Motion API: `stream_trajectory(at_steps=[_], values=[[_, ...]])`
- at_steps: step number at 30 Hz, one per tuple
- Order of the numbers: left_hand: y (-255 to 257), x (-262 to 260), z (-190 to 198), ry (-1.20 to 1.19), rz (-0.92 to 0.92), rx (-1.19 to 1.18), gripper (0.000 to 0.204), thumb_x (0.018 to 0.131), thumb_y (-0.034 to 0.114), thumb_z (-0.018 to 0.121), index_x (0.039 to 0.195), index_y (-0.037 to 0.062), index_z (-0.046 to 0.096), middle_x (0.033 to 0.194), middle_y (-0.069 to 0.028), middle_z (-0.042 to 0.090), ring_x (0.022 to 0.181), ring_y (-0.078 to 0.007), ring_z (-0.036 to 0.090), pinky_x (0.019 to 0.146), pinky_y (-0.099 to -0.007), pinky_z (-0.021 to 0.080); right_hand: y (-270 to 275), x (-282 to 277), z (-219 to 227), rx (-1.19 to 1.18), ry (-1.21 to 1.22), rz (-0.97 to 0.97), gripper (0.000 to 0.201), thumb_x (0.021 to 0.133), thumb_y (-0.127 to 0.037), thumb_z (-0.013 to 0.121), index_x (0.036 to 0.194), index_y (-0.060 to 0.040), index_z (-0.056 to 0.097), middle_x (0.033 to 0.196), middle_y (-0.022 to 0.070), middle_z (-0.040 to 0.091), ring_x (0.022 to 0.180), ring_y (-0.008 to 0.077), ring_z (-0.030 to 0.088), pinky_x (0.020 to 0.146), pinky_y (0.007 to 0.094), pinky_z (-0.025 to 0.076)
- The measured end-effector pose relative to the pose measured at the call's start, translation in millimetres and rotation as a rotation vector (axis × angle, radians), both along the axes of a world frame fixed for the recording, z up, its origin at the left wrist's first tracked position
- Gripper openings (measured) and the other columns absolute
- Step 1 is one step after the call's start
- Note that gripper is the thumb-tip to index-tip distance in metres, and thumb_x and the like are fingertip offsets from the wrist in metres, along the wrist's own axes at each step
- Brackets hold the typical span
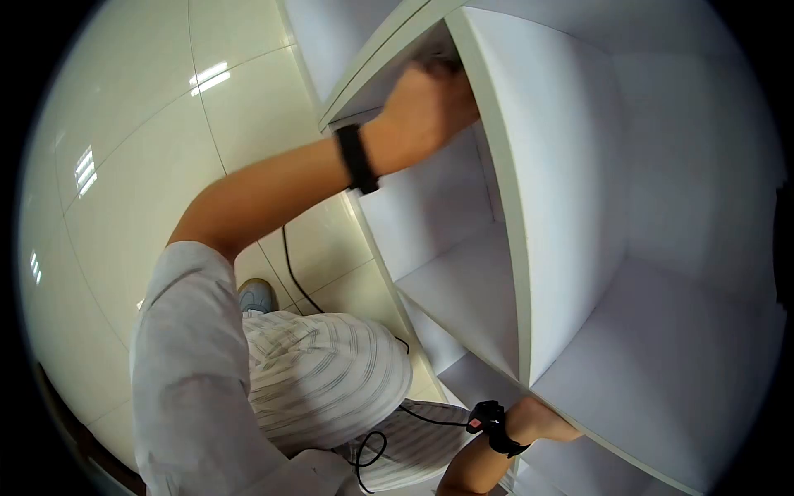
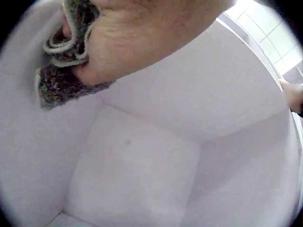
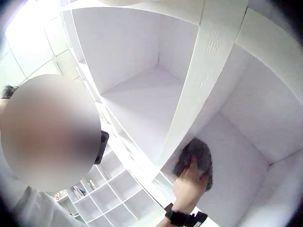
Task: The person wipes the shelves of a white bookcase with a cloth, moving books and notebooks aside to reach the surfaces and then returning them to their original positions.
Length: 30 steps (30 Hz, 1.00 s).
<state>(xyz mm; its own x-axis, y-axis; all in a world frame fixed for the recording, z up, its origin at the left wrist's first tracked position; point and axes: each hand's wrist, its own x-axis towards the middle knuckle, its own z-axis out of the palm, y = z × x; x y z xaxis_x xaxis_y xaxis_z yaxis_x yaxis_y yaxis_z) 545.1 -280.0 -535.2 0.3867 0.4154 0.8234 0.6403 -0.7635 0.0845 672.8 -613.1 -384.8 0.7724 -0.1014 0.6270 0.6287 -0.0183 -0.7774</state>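
Observation:
My left hand [image 1: 426,112] reaches into a white shelf compartment and, in the left wrist view, grips a folded dark, speckled cloth [image 2: 54,87] with a pale edging. The right wrist view shows the same cloth [image 3: 195,161] bunched under the left hand [image 3: 187,187], against the compartment's inner side. In the head view the cloth is mostly hidden behind the hand. Lower down, my right hand [image 1: 542,420] holds the front edge of a shelf board [image 1: 608,446], its fingertips partly hidden there. It also shows at the right of the left wrist view.
White upright panels [image 1: 504,190] divide the shelf unit into deep compartments. A black cable [image 1: 289,256] trails past the person's clothes to the right wrist. Pale glossy tiles [image 1: 124,165] cover the floor. Another shelf unit [image 3: 111,196] with several small items stands in the background.

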Motion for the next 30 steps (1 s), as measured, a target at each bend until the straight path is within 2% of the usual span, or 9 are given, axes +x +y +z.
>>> stream_trajectory(at_steps=[3,10,16,18,22,23,25,28,30], values=[[-18.0,-39.1,0.2,0.154,0.250,0.002,0.043,0.078,0.013,0.066,0.120,0.0216,0.068,0.090,0.0009,0.063,0.058,-0.0120,0.054,0.049,-0.0277,0.040,-3.4,-1.7,-1.5,0.018,0.029,0.104,0.038,0.100,-0.026,0.042,0.113,0.0086,0.054,0.114,0.0146,0.058,0.097,0.0248,0.058,0.088,0.0386,0.052],[-23.9,-31.7,-142.9,0.517,0.297,-0.360,0.039,0.082,0.012,0.065,0.121,0.0129,0.065,0.080,-0.0026,0.065,0.061,-0.0187,0.066,0.048,-0.0324,0.049,-18.6,9.1,-8.2,0.069,0.083,0.121,0.038,0.099,-0.026,0.042,0.110,0.0078,0.055,0.112,0.0142,0.058,0.096,0.0250,0.058,0.085,0.0375,0.052],[-14.9,25.0,-131.6,0.515,0.122,-1.257,0.025,0.081,0.017,0.062,0.101,0.0054,0.070,0.100,-0.0164,0.073,0.090,-0.0292,0.073,0.069,-0.0403,0.057,3.0,-7.8,-4.3,-0.222,-0.107,0.027,0.041,0.100,-0.029,0.040,0.115,0.0061,0.056,0.113,0.0123,0.057,0.097,0.0243,0.057,0.085,0.0381,0.050],[-26.6,48.9,-163.2,0.532,-0.098,-1.224,0.032,0.079,0.024,0.063,0.104,0.0064,0.071,0.100,-0.0153,0.073,0.087,-0.0310,0.072,0.069,-0.0449,0.055,14.8,-13.0,6.1,0.217,0.222,0.125,0.040,0.102,-0.029,0.037,0.117,0.0048,0.053,0.113,0.0127,0.057,0.097,0.0245,0.057,0.083,0.0381,0.051],[-118.8,81.6,-178.3,0.705,-0.669,-1.279,0.031,0.073,0.031,0.063,0.087,0.0054,0.074,0.089,-0.0171,0.072,0.079,-0.0333,0.069,0.065,-0.0483,0.054,-7.0,3.9,-9.0,0.174,0.137,0.303,0.040,0.102,-0.029,0.035,0.119,0.0031,0.052,0.117,0.0122,0.056,0.101,0.0245,0.057,0.085,0.0374,0.051],[-143.8,78.3,-151.1,0.834,-0.827,-1.305,0.041,0.074,0.030,0.063,0.102,0.0022,0.071,0.091,-0.0209,0.071,0.082,-0.0341,0.069,0.066,-0.0500,0.054,-11.9,8.4,-13.4,0.095,0.095,0.369,0.040,0.103,-0.030,0.035,0.119,0.0031,0.052,0.118,0.0118,0.056,0.102,0.0241,0.057,0.086,0.0371,0.051],[-203.4,89.6,-162.9,0.864,-0.664,-1.335,0.074,0.074,0.027,0.063,0.138,-0.0061,0.046,0.095,-0.0257,0.069,0.087,-0.0366,0.068,0.069,-0.0494,0.054,-16.0,13.5,-21.3,0.042,0.045,0.422,0.040,0.103,-0.030,0.035,0.119,0.0030,0.051,0.118,0.0113,0.055,0.102,0.0238,0.057,0.086,0.0368,0.051],[-188.5,92.5,-172.8,0.810,-0.733,-1.433,0.072,0.074,0.028,0.062,0.134,-0.0086,0.050,0.105,-0.0279,0.068,0.097,-0.0394,0.066,0.081,-0.0465,0.053,-11.7,8.9,-24.8,-0.041,-0.027,0.262,0.040,0.102,-0.030,0.036,0.118,0.0031,0.051,0.117,0.0116,0.055,0.102,0.0233,0.057,0.085,0.0370,0.051],[-173.4,88.2,-159.1,0.738,-0.778,-1.615,0.075,0.073,0.032,0.063,0.135,-0.0067,0.052,0.122,-0.0294,0.063,0.115,-0.0388,0.061,0.095,-0.0447,0.049,4.6,-0.9,-12.7,0.306,0.219,0.341,0.036,0.102,-0.026,0.038,0.115,0.0043,0.052,0.111,0.0122,0.057,0.096,0.0228,0.058,0.081,0.0362,0.052]])
